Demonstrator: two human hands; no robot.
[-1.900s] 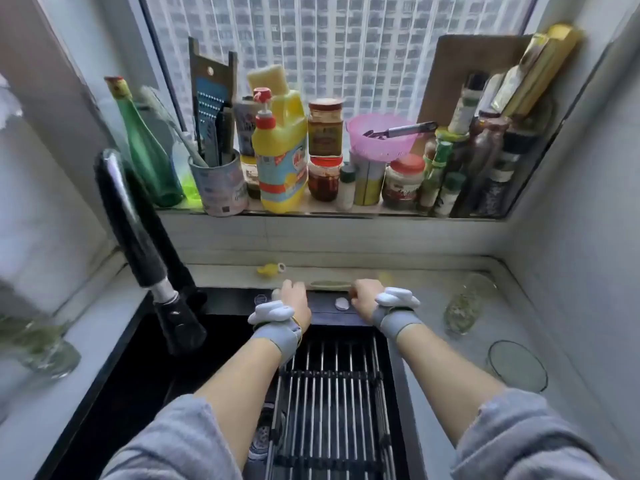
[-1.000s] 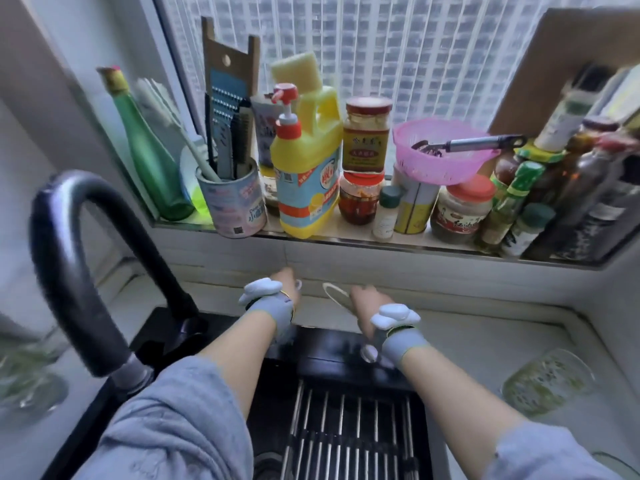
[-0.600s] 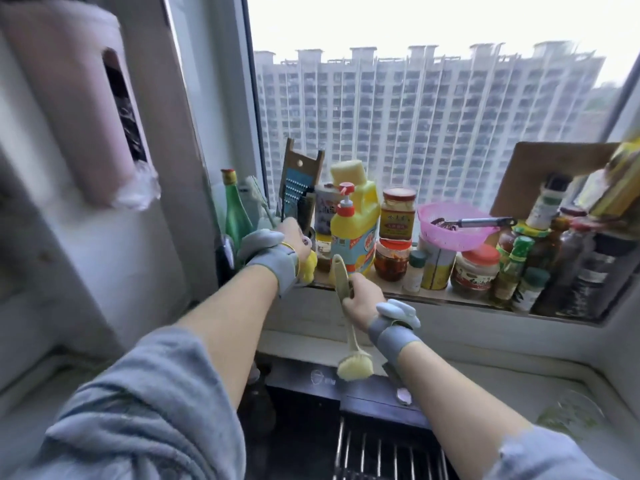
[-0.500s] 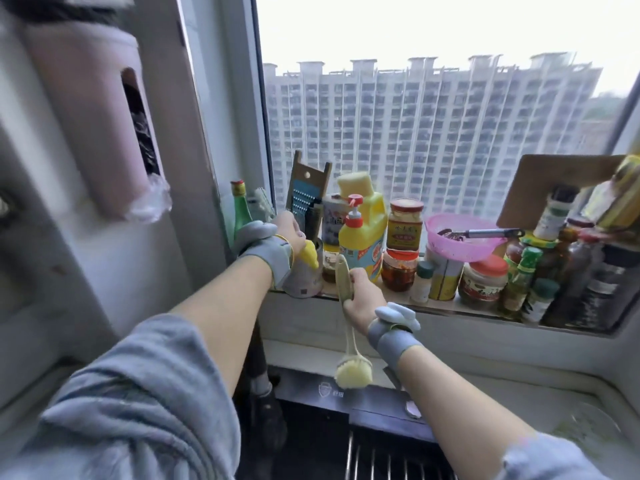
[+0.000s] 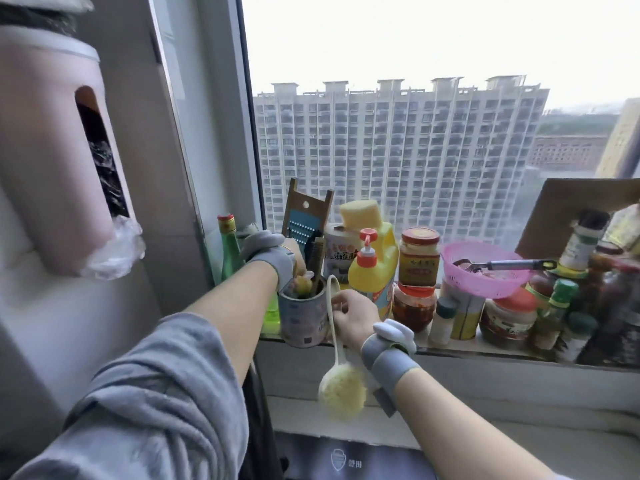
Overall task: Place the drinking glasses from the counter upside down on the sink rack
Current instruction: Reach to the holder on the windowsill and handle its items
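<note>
Gripping a dish brush (image 5: 341,382) handle, right hand (image 5: 353,317) hangs it beside the tin (image 5: 303,315); left hand (image 5: 289,261) pinches sth yellow inside; soap bottle (image 5: 374,268) just right.

Overexposed window (image 5: 433,64) backlight, wide-angle warp, soft edges

Big window (image 5: 415,133), cluttered sill (image 5: 485,351)

The sink's black back ledge (image 5: 346,460), seemingly logo-stamped, shows at bottom edge
</note>
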